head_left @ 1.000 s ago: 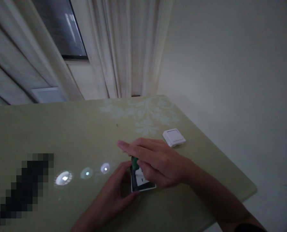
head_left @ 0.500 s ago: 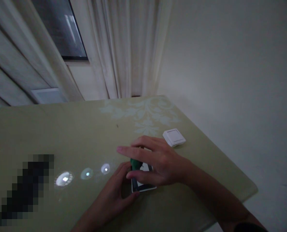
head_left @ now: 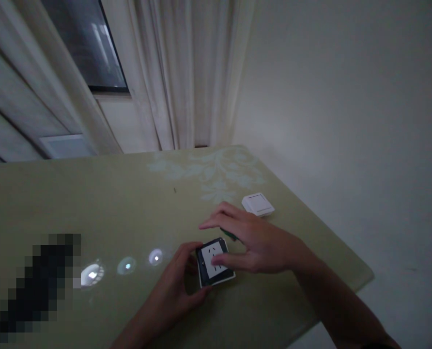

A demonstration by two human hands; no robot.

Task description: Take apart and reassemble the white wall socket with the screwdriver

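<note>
A power socket [head_left: 209,261] with a white slotted face and a dark surround sits tilted in my left hand [head_left: 177,286]. The fingers grip its far left edge, and the thumb is at the near edge. My right hand [head_left: 255,240] is over the socket's right side, its thumb across the white face; whether it touches cannot be made out. Under the fingers of that hand shows a bit of a green screwdriver [head_left: 229,234], held against the palm, most of it hidden. A small dark hole or screw shows on the socket's left surround.
A white switch-like box [head_left: 258,204] lies beyond my right hand on the pale green table [head_left: 110,203]. A tiny dark piece [head_left: 175,190] rests farther back. A pixelated dark shape [head_left: 38,286] is at left. Curtains [head_left: 179,72] and a wall [head_left: 339,121] bound the table.
The green screwdriver was over the socket's left side; my right hand has drawn it to the right and tipped it under the palm. The socket's face is now uncovered. My left hand keeps its hold.
</note>
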